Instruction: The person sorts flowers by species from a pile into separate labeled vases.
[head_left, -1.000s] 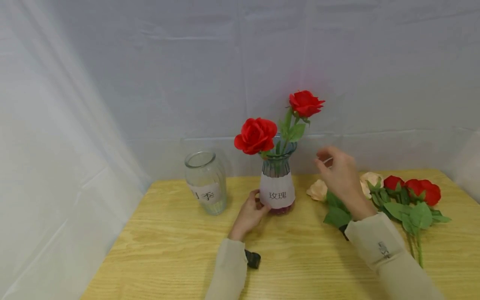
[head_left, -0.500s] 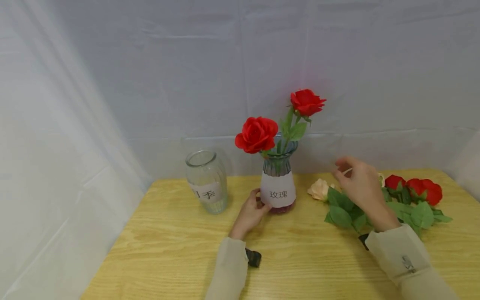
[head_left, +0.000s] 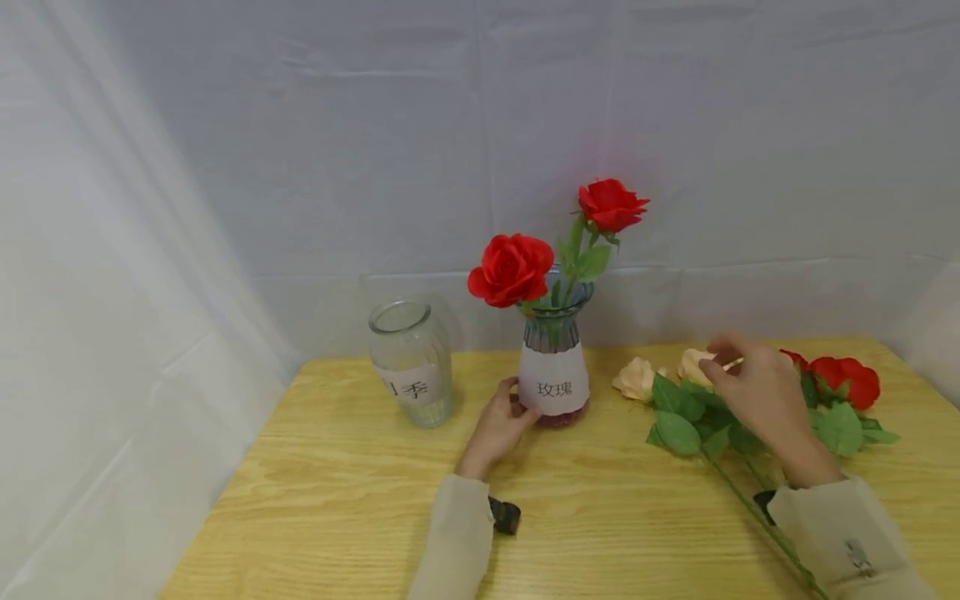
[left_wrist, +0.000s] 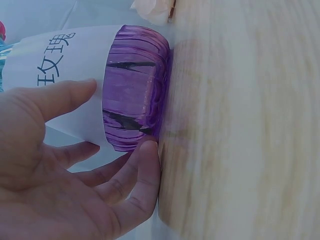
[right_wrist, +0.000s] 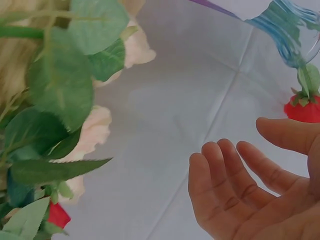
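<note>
My left hand (head_left: 498, 429) holds the lower left side of a ribbed glass vase (head_left: 555, 333) with a purple base. In the left wrist view, the thumb lies on its white paper label (left_wrist: 65, 65) and fingertips meet the purple base (left_wrist: 132, 90). Two red roses (head_left: 512, 271) stand in this vase, leaning apart. Above the loose flowers on the right hovers my right hand (head_left: 761, 396), fingers loosely bent and holding nothing. Just beneath and left of it lie cream roses (head_left: 636, 379) with green leaves (head_left: 678, 432). More red roses (head_left: 847, 382) lie to its right.
A second clear glass vase (head_left: 412, 367), with a paper label and no flowers, stands left of the first. Long green stems (head_left: 765, 521) reach toward the front of the wooden table (head_left: 337, 508). A pale sheet (head_left: 420, 167) hangs behind the table.
My right hand has moved right and down, away from the vase and over the loose flowers. The left hand has stayed at the vase.
</note>
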